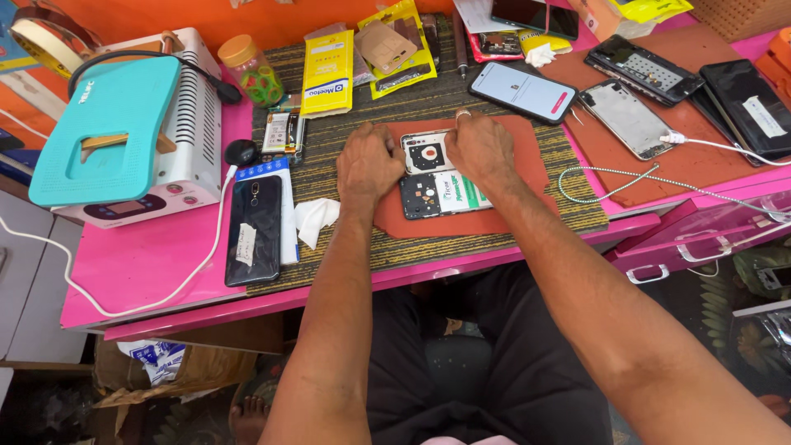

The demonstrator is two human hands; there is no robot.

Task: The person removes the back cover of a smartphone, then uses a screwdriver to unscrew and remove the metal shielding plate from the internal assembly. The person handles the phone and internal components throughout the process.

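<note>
At frame centre, the left hand (368, 163) and right hand (480, 148) press curled fingers on the top edge of an opened phone with bare circuit boards and a green-and-white battery label (437, 183), lying on a rust-red mat (511, 216). Yellow flat packets (328, 72) lie above them. A black phone bearing a white paper sticker (254, 239) rests at lower left on the pink tabletop (140, 264).

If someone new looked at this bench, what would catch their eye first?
Probably both hands, left hand and right hand, pressed on an opened phone lying on the red mat mid-bench. Next, the teal-topped machine at far left, and the lit phone just beyond the mat.
</note>
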